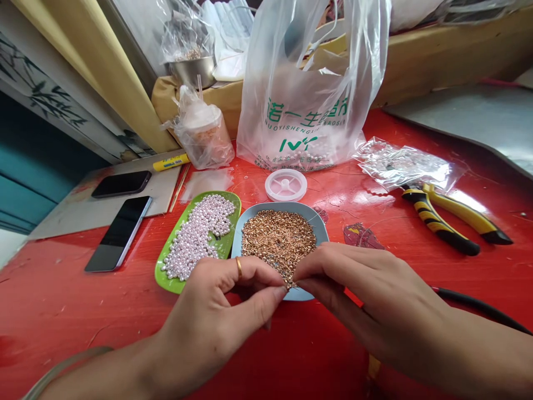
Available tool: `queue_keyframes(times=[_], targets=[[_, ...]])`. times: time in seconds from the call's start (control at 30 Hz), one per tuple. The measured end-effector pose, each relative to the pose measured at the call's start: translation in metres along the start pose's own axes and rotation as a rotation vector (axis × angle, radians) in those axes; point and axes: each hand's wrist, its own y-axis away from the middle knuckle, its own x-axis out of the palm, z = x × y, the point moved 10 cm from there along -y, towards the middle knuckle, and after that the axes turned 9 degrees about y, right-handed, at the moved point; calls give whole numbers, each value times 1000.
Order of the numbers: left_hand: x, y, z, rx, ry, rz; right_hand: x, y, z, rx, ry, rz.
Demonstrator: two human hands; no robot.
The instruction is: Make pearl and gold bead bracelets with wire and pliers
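My left hand (220, 316) and my right hand (366, 294) meet over the near edge of a blue dish (318, 222) heaped with small copper-coloured beads (277, 236). Both hands are pinched, fingertips nearly touching at the dish's front rim. What they pinch is too small to name, perhaps a bead or a thin pin. A gold ring sits on my left hand. Just to the left lies a green tray (166, 278) filled with pale pearl beads (200, 233).
A clear thread spool (285, 184) lies behind the dish. Yellow-black pliers (449, 219) and a bag of beads (406, 164) lie right. Two phones (119, 230) (121, 183) lie left. A large plastic bag (308, 94) and a wrapped container (202, 130) stand at the back on the red table (104, 311).
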Motion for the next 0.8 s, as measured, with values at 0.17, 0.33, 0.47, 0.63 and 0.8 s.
queue_keyframes(times=[0.17,0.33,0.47,0.63,0.8], targets=[[-2,0,1,-3,38,-37,-4,2,3,-39,22,-25],[-4,-1,5,-40,92,-63,-5,1,2,-28,38,-37],[-3,-2,9,-86,145,-65,-4,1,4,-20,68,-65],[3,-1,13,-118,196,-34,-5,3,7,0,97,-101],[4,1,13,-117,219,-28,-9,7,6,16,67,-121]])
